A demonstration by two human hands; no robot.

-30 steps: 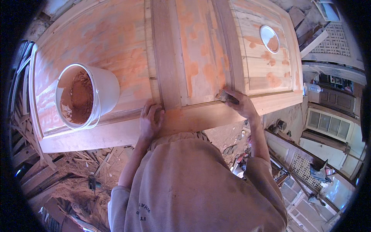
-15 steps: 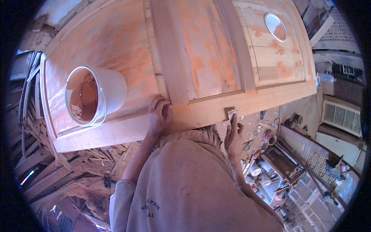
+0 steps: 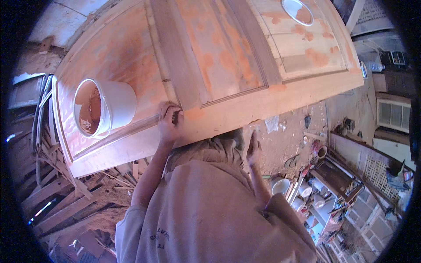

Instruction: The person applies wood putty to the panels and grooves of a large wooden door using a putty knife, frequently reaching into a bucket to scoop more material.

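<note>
A large panelled wooden door (image 3: 228, 115), smeared with orange-brown filler, lies in front of me. My left hand (image 3: 170, 123) rests on its near edge, fingers curled round something dark that I cannot make out. Left of that hand, a white bucket (image 3: 119, 103) part full of reddish-brown material lies tilted on the door, its mouth facing left. My right hand (image 3: 254, 151) is just off the near edge, fingers pointing up. At its fingertips a small flat scraper (image 3: 254, 121) shows only faintly against the floor.
A round white lid (image 3: 297, 12) with brown residue lies on the far right panel. Wood scraps (image 3: 57, 184) are heaped at the lower left. Several containers, including a white bucket (image 3: 280, 186), stand on the littered floor at right, near a louvred frame (image 3: 394, 115).
My view has shifted, so the door sits further left and higher at its far side. My right hand has drawn back slightly, its scraper now less visible. My left hand stays on the edge.
</note>
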